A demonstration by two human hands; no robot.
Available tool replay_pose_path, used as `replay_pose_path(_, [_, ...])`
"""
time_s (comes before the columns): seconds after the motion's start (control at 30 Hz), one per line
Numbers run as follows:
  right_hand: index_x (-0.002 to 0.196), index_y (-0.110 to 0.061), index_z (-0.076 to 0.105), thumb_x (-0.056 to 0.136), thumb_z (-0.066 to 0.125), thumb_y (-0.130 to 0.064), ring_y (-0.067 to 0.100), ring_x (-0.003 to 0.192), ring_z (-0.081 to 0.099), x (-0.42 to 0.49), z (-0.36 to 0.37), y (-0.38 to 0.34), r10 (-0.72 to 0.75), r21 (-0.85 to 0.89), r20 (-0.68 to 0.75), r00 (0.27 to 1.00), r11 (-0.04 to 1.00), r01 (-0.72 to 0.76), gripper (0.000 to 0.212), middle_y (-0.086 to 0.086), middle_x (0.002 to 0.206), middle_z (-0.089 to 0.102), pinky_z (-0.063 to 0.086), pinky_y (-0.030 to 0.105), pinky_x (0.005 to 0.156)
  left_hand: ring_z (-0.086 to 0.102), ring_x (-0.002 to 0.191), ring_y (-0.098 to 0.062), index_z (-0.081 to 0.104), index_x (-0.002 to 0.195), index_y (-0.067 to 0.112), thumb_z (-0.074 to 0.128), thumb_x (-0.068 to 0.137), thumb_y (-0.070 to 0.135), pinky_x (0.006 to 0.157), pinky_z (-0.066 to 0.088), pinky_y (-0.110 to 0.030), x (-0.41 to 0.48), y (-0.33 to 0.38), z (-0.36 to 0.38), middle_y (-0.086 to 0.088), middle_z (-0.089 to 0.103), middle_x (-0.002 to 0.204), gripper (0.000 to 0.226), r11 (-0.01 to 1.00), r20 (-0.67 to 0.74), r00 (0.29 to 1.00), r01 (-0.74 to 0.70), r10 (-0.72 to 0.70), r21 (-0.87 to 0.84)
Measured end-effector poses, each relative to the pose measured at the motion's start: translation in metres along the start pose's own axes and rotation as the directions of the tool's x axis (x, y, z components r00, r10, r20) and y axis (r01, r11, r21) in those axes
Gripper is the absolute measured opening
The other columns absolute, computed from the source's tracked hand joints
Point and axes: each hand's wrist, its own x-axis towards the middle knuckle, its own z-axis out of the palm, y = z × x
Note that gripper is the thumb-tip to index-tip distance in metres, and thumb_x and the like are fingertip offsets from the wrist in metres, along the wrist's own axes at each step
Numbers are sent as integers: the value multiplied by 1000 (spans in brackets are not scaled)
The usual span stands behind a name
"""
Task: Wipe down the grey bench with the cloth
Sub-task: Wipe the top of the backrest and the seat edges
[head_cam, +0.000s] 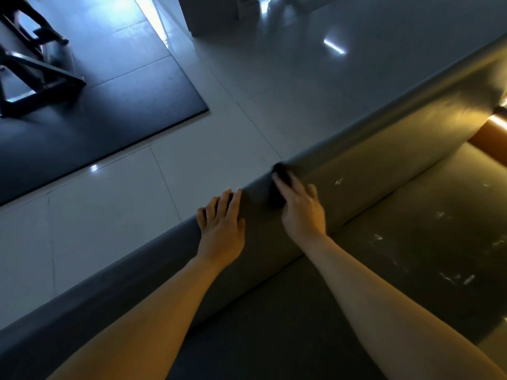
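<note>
A person leans over a grey bench (384, 149) whose long axis runs diagonally from lower left to upper right, its rounded ridge standing between the pale floor tiles (137, 193) and the flat seat. Both bare forearms reach up from the bottom edge across the bench. The left hand (223, 226) lies palm down on the ridge, its fingers (233, 200) straight and close together, their tips at the ridge's floor-side edge, holding nothing. Just beside it, farther along the ridge, the right hand (301, 215) presses a dark cloth (284, 174) against the ridge top with fingers spread fairly wide and nearly straight; the cloth is blurred and shows mostly beyond the fingertips. Pale scuff marks (455, 278) streak the seat. Beyond the bench, a dark mat (123, 111) carries a black frame (41, 78); an orange-brown object (491, 130) sits at the bench's far end.
</note>
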Motion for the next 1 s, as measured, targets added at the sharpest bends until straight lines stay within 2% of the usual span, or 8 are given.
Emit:
replay_pose_path(0.1, [161, -36, 17, 100, 48, -5, 28, 133, 40, 13, -8, 19, 285, 152, -77, 956, 951, -271, 75, 4, 161, 33, 42, 38, 101, 24, 144, -30, 19, 158, 20, 50, 100, 31, 117, 19, -57, 4, 4, 2, -9, 25, 160, 67, 1000, -34, 999, -2, 3, 28])
replay_pose_path(0.3, [159, -27, 26, 98, 55, -1, 32, 143, 35, -23, 49, -43, 438, 479, -119, 891, 811, -335, 72, 16, 158, 27, 44, 44, 110, 23, 146, -31, 21, 158, 19, 55, 98, 29, 118, 19, -57, 3, -1, 3, -11, 25, 162, 70, 1000, -38, 999, -15, 15, 8])
replay_pose_path(0.5, [138, -26, 56, 104, 55, -31, 23, 123, 61, -65, 77, -59, 160, 441, 2, 987, 886, -145, 34, 5, 132, 64, 54, 46, 101, 16, 152, -31, 24, 159, 18, 55, 95, 16, 123, 11, -51, -5, -11, -3, -12, 21, 164, 71, 992, -38, 992, -124, 123, -27])
replay_pose_path(0.6, [136, -25, 51, 96, 62, -6, 15, 120, 55, -67, 62, -47, 89, 464, 3, 996, 882, -80, 45, 0, 134, 52, 53, 43, 101, -1, 155, -27, 15, 161, 25, 50, 99, 10, 126, 0, -49, -12, -13, -6, -7, 6, 169, 73, 991, 4, 993, -116, 117, -59])
replay_pose_path(0.67, [134, -34, 50, 93, 60, 3, 12, 122, 46, -51, 38, -34, 245, 558, -28, 969, 808, -188, 56, -6, 136, 39, 55, 45, 99, -9, 155, -23, 8, 161, 31, 47, 100, 10, 125, -8, -45, -15, -16, -5, -2, -2, 169, 76, 993, 20, 995, -97, 98, -69])
replay_pose_path(0.77, [137, -45, 46, 96, 55, 1, 22, 125, 43, -14, 0, -6, 571, 771, -32, 820, 536, -343, 62, 0, 145, 30, 55, 46, 96, -11, 155, -22, 7, 160, 37, 46, 101, 10, 122, -11, -43, -16, -12, -1, 3, -2, 169, 76, 996, -4, 999, -45, 45, -79])
replay_pose_path(0.83, [138, -43, 46, 97, 53, -1, 23, 123, 44, 7, -8, 4, 644, 814, 27, 765, 429, -390, 59, 0, 142, 30, 53, 47, 97, -7, 155, -24, 10, 160, 37, 47, 102, 12, 124, -6, -47, -16, -7, 1, 4, 2, 169, 73, 995, -25, 999, -24, 22, -93])
replay_pose_path(1.0, [124, -38, 48, 91, 53, 8, 18, 119, 49, -10, 29, -27, 510, 744, -27, 860, 585, -323, 56, -4, 131, 41, 55, 34, 88, -2, 155, -25, 16, 160, 35, 51, 99, 10, 124, -1, -51, -14, -8, 2, 4, 6, 169, 74, 994, -49, 999, -26, 21, -108])
